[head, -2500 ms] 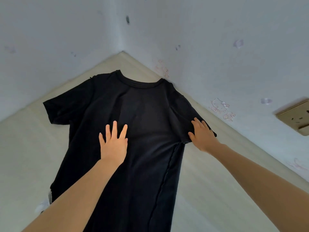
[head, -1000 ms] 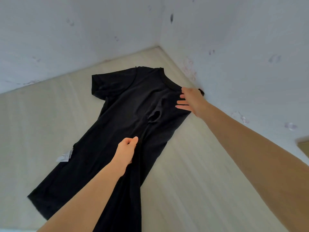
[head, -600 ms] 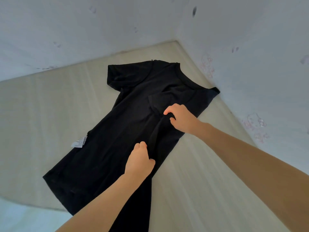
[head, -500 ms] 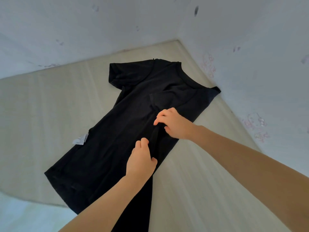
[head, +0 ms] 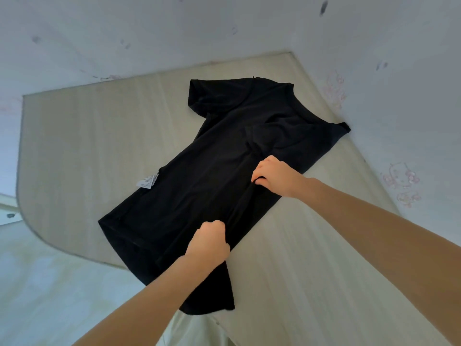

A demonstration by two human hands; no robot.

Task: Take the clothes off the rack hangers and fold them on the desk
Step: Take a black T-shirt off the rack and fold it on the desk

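Observation:
A black short-sleeved T-shirt [head: 204, 176] lies on the pale wooden desk [head: 99, 136], collar towards the far corner. Its right side is folded in over the body, and the hem hangs over the near edge. My left hand [head: 210, 239] grips the folded edge low down near the hem. Higher up, my right hand [head: 274, 174] pinches the same edge at mid-body. A white care label [head: 147, 181] sticks out at the shirt's left seam.
The desk sits in a corner between two white walls [head: 399, 96] carrying faint pink stickers. Its left end is rounded [head: 22, 196], with pale floor below. Bare desk top lies left and right of the shirt.
The right side of the shirt was folded over the body. Both hands slid along the folded edge towards the hem. The view swung left, showing the desk's rounded end.

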